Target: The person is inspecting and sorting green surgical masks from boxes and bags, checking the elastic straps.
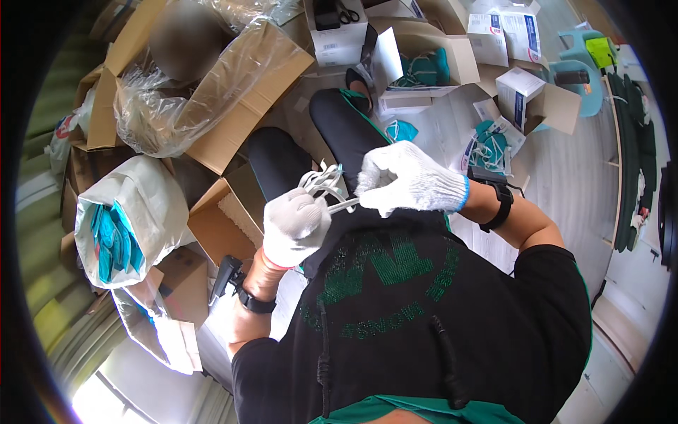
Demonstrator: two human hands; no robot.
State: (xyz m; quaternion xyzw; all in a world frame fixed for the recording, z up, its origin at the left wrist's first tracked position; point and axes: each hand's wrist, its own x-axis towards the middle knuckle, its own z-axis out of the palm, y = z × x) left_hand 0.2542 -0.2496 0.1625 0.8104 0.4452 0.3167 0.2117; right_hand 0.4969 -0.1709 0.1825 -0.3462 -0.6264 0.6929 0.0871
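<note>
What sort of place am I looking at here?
Probably a packing or sorting room: a big open brown cardboard carton, a bulky white sack stuffed with teal pieces, and a bunch of white-strapped teal items.

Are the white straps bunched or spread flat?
Bunched: the white straps loop over one another at the left hand, with a straight length reaching the right hand.
</note>
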